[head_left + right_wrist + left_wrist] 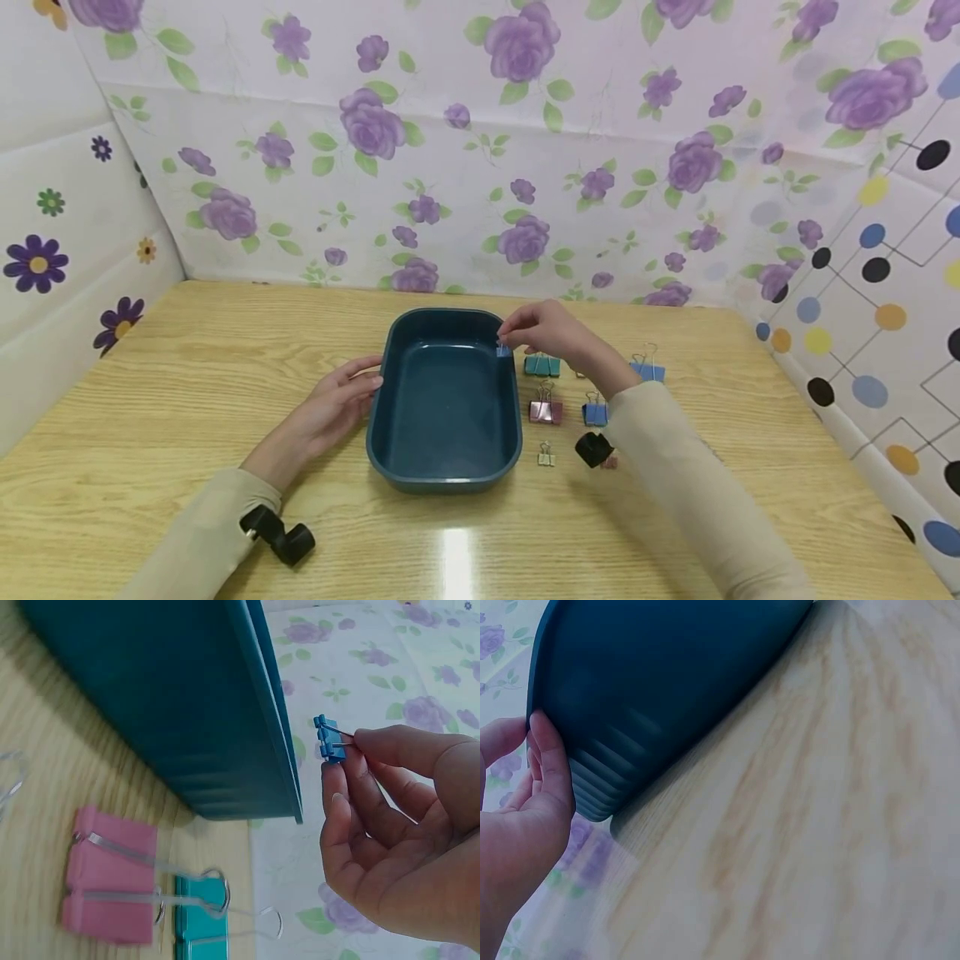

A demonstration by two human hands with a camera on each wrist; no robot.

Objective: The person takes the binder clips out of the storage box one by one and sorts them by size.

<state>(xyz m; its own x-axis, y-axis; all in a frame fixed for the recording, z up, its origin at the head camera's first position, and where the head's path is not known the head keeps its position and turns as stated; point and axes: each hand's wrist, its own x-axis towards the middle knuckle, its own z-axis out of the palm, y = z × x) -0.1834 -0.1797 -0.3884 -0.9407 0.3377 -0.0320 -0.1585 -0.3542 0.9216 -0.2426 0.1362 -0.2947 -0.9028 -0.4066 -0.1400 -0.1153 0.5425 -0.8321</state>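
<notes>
A dark teal plastic tub point(444, 481) stands on the wooden table. At its left rim is my left hand point(337, 408); in the left wrist view the thumb lies at the rim edge and the fingers point(553, 761) against the outer wall, gripping it. My right hand point(551, 333) pinches a small blue binder clip point(330, 740) by its wire handles, between thumb and fingertips. This clip hangs at the tub's back right rim. Close below that hand are a teal binder clip point(542, 367) and a pink binder clip point(112, 877), both with handles up.
Right of the tub lie more binder clips: a blue one point(596, 414), a larger blue one point(654, 372), a small gold one point(546, 459) and a small reddish one point(609, 462) partly behind the wrist mount point(594, 449). Flowered cloth point(450, 208) borders the table's back.
</notes>
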